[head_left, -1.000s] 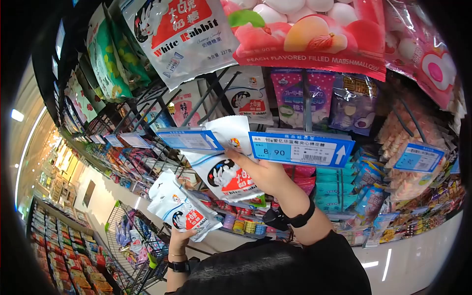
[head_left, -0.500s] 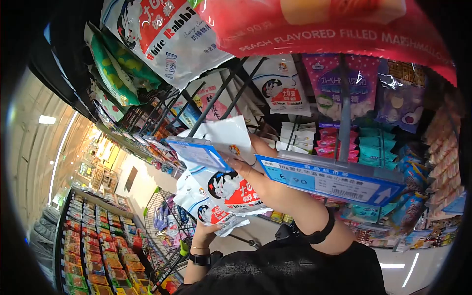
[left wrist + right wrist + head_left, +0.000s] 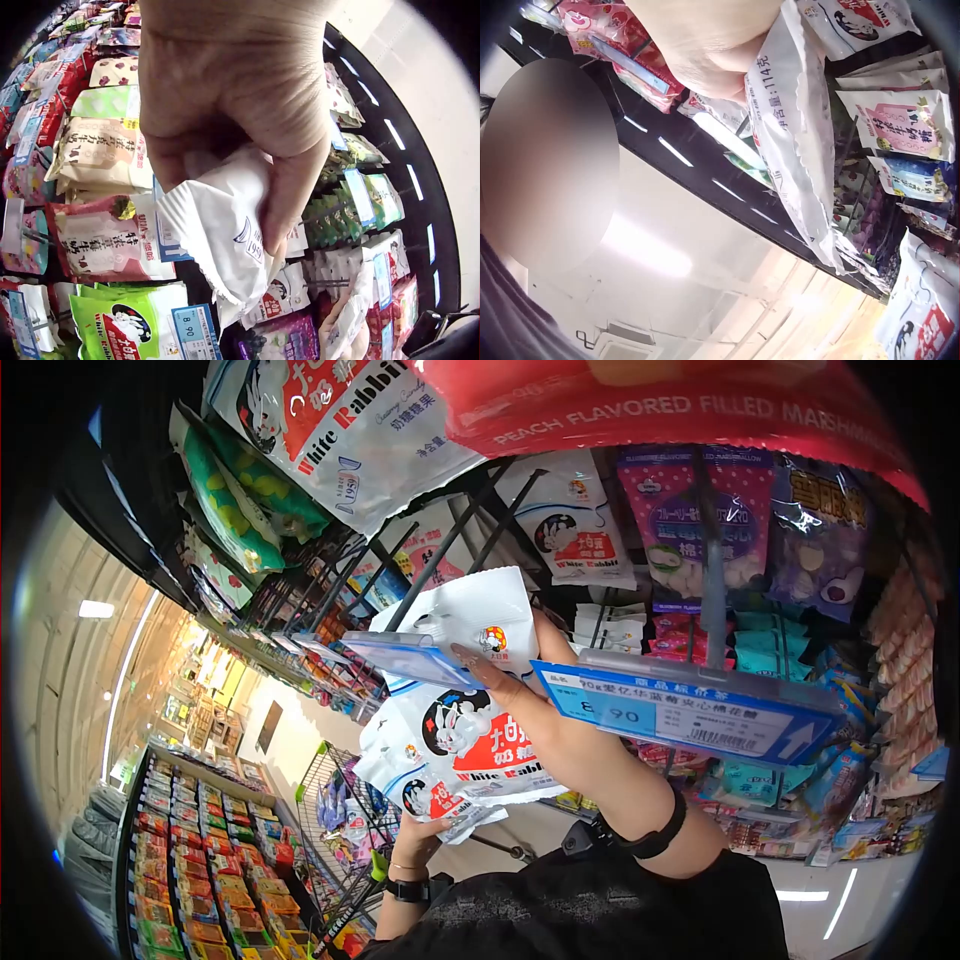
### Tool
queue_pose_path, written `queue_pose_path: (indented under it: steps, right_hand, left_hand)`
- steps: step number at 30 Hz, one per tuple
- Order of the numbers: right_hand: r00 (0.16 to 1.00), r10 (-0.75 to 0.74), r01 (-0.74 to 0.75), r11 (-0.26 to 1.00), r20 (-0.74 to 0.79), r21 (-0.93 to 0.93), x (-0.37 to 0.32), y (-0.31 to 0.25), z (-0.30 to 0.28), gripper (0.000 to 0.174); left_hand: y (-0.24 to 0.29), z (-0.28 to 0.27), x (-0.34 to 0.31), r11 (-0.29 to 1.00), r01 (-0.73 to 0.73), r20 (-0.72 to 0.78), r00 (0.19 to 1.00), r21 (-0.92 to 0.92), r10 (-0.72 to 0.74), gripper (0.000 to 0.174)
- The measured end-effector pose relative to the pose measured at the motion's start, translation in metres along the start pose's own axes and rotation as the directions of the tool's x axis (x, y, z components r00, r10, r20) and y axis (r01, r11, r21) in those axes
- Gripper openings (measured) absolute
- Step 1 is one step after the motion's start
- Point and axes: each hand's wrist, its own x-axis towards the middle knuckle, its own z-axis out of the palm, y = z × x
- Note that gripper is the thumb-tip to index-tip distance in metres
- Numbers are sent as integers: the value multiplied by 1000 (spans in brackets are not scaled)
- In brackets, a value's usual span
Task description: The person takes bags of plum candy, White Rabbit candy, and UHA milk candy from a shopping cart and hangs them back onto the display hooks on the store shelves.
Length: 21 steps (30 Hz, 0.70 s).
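Note:
In the head view my right hand (image 3: 522, 700) grips a White Rabbit candy bag (image 3: 465, 730) by its upper right side, thumb across the front. A blue-edged price label (image 3: 412, 660) covers part of that bag. Lower left, my left hand (image 3: 418, 840) pinches a second White Rabbit candy bag (image 3: 385, 752) from below, largely hidden behind the first. In the left wrist view, fingers and thumb close on the crumpled end of the white bag (image 3: 229, 232). The right wrist view shows the bag (image 3: 791, 142) side-on beneath my hand (image 3: 712, 45).
Black display hooks (image 3: 455, 540) stick out around my hands. A large White Rabbit bag (image 3: 350, 450) and a pink marshmallow bag (image 3: 690, 410) hang close overhead. Another price label (image 3: 690, 710) juts out right of my wrist. A shopping cart (image 3: 335, 800) stands lower left, beside low packet shelves (image 3: 190, 840).
The two held bags came together, the left one now overlapped by the right one. In the last half second the right hand's bag rose slightly. The head view turned and moved nearer the shelf.

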Motion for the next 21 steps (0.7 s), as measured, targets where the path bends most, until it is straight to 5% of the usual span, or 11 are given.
queue_pose_path:
  steps: [7,21]
  right_hand:
    - [990,90,-85,995,-111,45,2,-23,5,37]
    - [977,-201,181,958,-69,-224,5,-18,0,31]
  left_hand:
    - [-4,0,0,998,18,-12,1000,57,-18,70]
    - [-10,-4,-4,993,36,-12,999,114,-35,66]
